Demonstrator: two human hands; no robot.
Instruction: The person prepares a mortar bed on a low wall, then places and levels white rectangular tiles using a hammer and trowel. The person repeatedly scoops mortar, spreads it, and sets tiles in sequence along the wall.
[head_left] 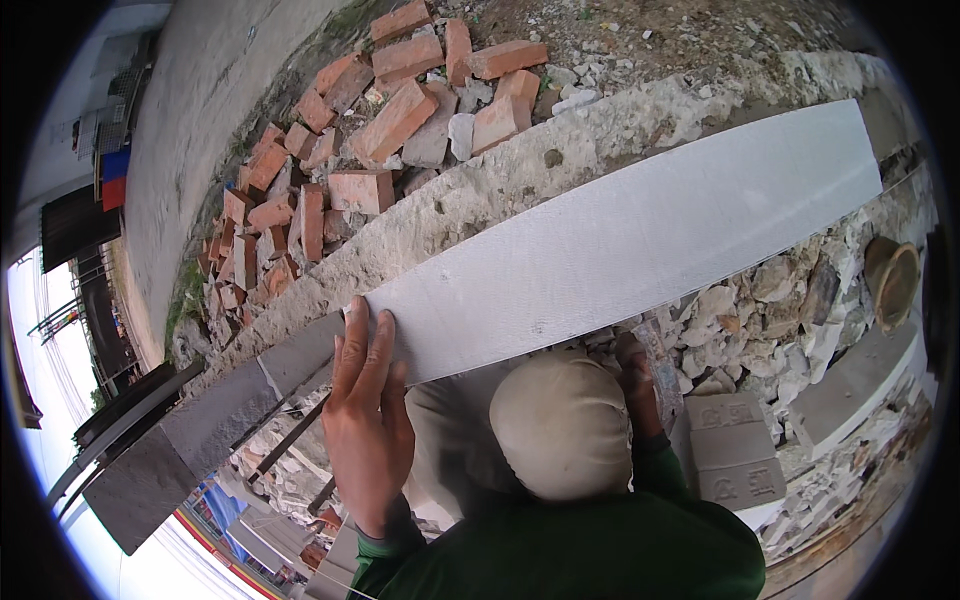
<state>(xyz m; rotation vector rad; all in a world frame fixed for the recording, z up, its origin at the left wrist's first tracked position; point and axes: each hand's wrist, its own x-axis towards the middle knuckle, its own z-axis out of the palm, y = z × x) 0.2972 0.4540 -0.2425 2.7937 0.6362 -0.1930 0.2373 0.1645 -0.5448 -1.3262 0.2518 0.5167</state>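
A long, pale grey-white slab (pixel 620 250) stretches from the middle to the upper right, lying along a rough mortar-covered ledge. At its near left end my left hand (pixel 368 420) rests with its fingers stretched out, the tips touching the slab's corner. That palm holds nothing. Beyond the fingers, darker grey blocks (pixel 220 420) run on in line toward the lower left. My right hand (pixel 634 368) is below the slab's lower edge, beside my knee (pixel 560 425), with its fingers curled. A narrow greyish piece (pixel 662 372) stands next to it; whether the hand grips it is hidden.
Broken red bricks (pixel 362 190) are heaped beyond the ledge (pixel 520 185). Pale rubble (pixel 760 310) covers the ground at right, with a round bowl-like vessel (pixel 893 283), a grey block (pixel 850 385) and stamped blocks (pixel 735 445). Thin dark bars (pixel 290 435) lie left of my left hand.
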